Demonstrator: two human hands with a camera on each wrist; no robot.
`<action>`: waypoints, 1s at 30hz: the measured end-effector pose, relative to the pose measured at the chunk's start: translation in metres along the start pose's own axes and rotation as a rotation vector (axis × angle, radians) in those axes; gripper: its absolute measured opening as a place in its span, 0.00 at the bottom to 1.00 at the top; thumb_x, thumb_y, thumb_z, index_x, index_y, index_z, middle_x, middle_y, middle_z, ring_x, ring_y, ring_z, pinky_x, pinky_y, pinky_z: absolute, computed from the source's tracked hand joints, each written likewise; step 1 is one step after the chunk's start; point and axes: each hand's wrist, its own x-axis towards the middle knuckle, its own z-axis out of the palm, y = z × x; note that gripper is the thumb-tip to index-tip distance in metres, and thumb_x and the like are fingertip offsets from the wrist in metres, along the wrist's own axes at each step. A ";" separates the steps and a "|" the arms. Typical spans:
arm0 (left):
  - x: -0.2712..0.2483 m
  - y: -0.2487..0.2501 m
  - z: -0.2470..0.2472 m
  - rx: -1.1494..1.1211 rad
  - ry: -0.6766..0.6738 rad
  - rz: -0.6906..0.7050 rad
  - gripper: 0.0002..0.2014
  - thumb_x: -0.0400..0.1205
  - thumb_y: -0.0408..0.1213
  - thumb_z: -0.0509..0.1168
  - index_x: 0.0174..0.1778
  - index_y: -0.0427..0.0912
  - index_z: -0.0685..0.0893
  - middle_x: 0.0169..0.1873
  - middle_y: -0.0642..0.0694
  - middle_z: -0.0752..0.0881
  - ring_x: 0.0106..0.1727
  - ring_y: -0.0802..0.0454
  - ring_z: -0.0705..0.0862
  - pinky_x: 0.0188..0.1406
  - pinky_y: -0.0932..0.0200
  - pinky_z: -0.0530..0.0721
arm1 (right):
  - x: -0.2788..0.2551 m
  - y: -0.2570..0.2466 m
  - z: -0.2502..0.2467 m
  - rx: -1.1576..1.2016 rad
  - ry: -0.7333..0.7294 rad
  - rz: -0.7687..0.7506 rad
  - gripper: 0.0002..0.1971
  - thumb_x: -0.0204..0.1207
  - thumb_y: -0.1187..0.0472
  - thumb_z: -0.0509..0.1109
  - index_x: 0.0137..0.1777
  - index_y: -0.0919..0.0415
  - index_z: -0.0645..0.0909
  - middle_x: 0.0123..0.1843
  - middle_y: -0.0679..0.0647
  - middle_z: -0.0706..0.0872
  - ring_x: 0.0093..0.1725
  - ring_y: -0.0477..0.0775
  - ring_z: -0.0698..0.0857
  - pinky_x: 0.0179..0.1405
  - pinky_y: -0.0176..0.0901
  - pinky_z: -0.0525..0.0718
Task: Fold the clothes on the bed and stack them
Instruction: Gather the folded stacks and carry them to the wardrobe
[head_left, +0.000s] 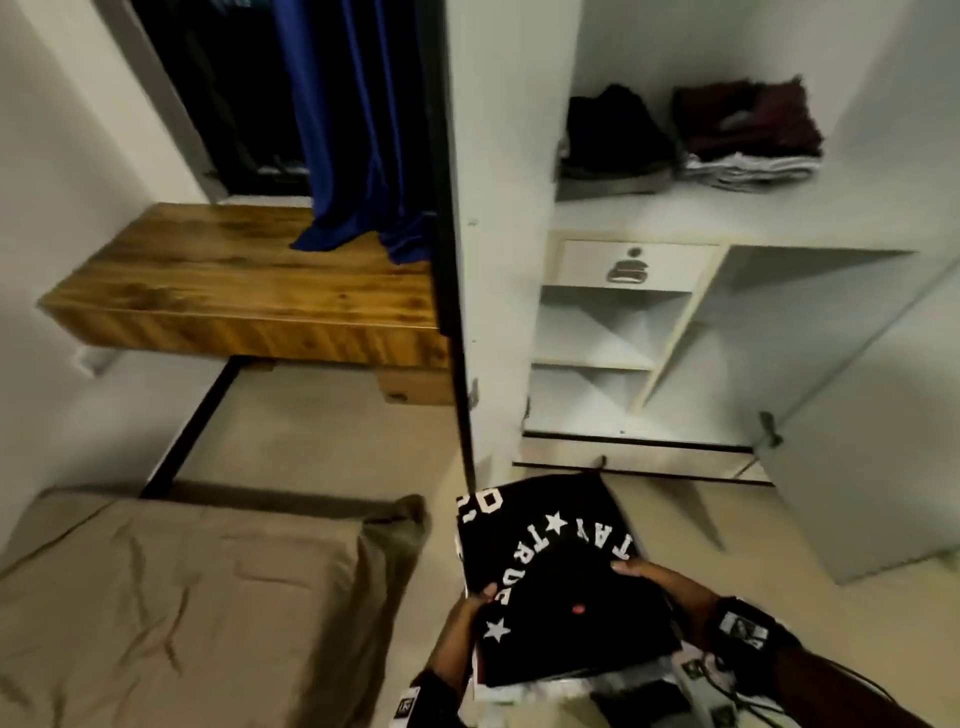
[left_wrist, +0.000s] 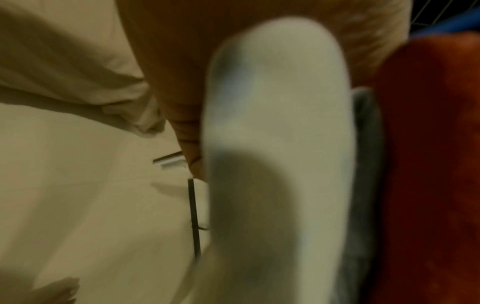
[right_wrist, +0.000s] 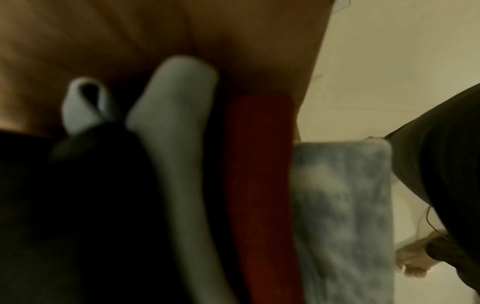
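Note:
I carry a stack of folded clothes (head_left: 550, 582) in front of me, above the floor beside the bed (head_left: 171, 597). On top lies a black shirt with white letters and stars. My left hand (head_left: 467, 618) grips the stack's left side, thumb on top. On the right side, my right hand (head_left: 660, 587) grips it the same way. The wrist views show the stack's edges close up: a white fold (left_wrist: 272, 144), a red fold (left_wrist: 428, 164), a black layer (right_wrist: 78, 205), a white fold (right_wrist: 176, 144), a red fold (right_wrist: 259, 185) and a blue-grey mottled piece (right_wrist: 342, 205).
An open white wardrobe (head_left: 675, 332) stands ahead, with two piles of folded clothes (head_left: 691, 135) on its upper shelf and bare lower shelves. Its door (head_left: 872, 415) swings open at right. A wooden bench (head_left: 244, 291) and a blue curtain (head_left: 358, 130) are at left.

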 end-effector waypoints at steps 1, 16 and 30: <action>0.005 0.006 0.023 0.038 -0.066 0.003 0.17 0.88 0.38 0.62 0.71 0.36 0.83 0.60 0.40 0.91 0.58 0.47 0.92 0.48 0.59 0.89 | -0.010 -0.004 -0.017 0.031 0.091 -0.045 0.21 0.78 0.61 0.73 0.68 0.74 0.83 0.61 0.73 0.88 0.50 0.65 0.92 0.46 0.50 0.91; 0.183 0.014 0.314 0.475 -0.288 -0.012 0.29 0.79 0.52 0.63 0.78 0.53 0.75 0.59 0.58 0.91 0.58 0.63 0.89 0.49 0.69 0.84 | -0.059 -0.107 -0.318 0.115 0.255 -0.350 0.34 0.60 0.46 0.88 0.63 0.66 0.88 0.59 0.77 0.87 0.53 0.69 0.89 0.50 0.53 0.87; 0.432 -0.003 0.417 0.473 -0.243 -0.282 0.34 0.75 0.50 0.72 0.79 0.54 0.74 0.59 0.50 0.92 0.59 0.47 0.89 0.60 0.49 0.83 | 0.073 -0.165 -0.529 0.355 0.467 -0.120 0.13 0.62 0.68 0.76 0.36 0.59 0.72 0.30 0.61 0.70 0.29 0.63 0.69 0.31 0.46 0.70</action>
